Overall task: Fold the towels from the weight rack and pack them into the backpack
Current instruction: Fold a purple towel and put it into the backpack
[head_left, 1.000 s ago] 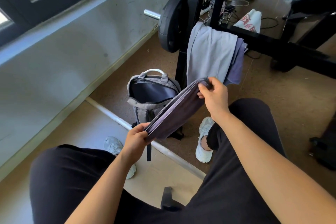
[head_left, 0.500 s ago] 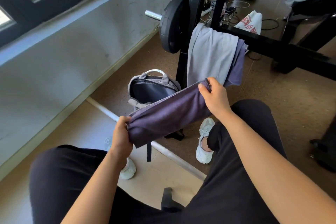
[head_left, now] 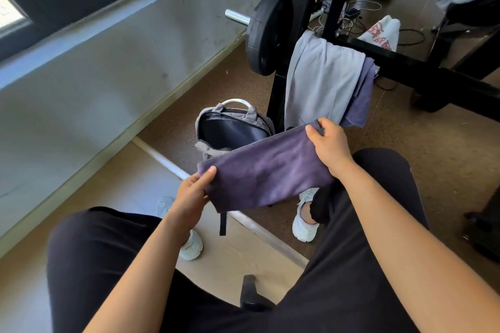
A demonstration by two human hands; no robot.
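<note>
The floor (head_left: pixel 405 159) is brown and carries the weight rack (head_left: pixel 405 67), a black steel frame with a weight plate (head_left: pixel 266 32) mounted on its bar at the left. A light grey towel (head_left: pixel 319 84) hangs unfolded over the rack's low crossbar, with a purple towel (head_left: pixel 364 100) hanging under it and showing along its right edge. The backpack (head_left: pixel 255 116) stands upright on the floor against the rack's left post, with its main compartment unzipped and facing the person. A folded dark purple towel (head_left: pixel 270 170) is held in the air in front of the backpack, above the seated person's knees, its long edge sloping up to the right. The right hand (head_left: pixel 328 146) grips its upper right corner, fingers curled over the edge. The left hand (head_left: pixel 192 192) pinches its lower left end, thumb on top.
</note>
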